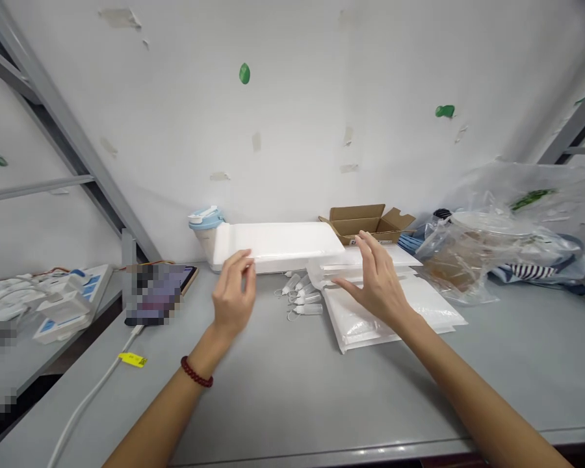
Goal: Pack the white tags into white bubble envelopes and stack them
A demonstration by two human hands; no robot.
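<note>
My left hand (234, 294) is raised in front of a long white flat package or stack (287, 242), its fingers loosely bent, the thumb apart from the forefinger and nothing visible between them. My right hand (377, 279) is open, thumb spread from the fingers, over white padded mailers (390, 312) that lie overlapping on the grey table (283, 390). Whether it touches them I cannot tell. Between the two hands lie several small clear plastic bottles (308, 299) with thin loops and narrow tips.
Behind the mailers stands an open cardboard box (370, 224). A blue-lidded cup (206, 227) is at the back left. Farther left, a phone (163, 296) leans, with a white cable (95, 390). Clear plastic bags (468, 253) and cloth fill the right back. A power strip (75, 309) lies left.
</note>
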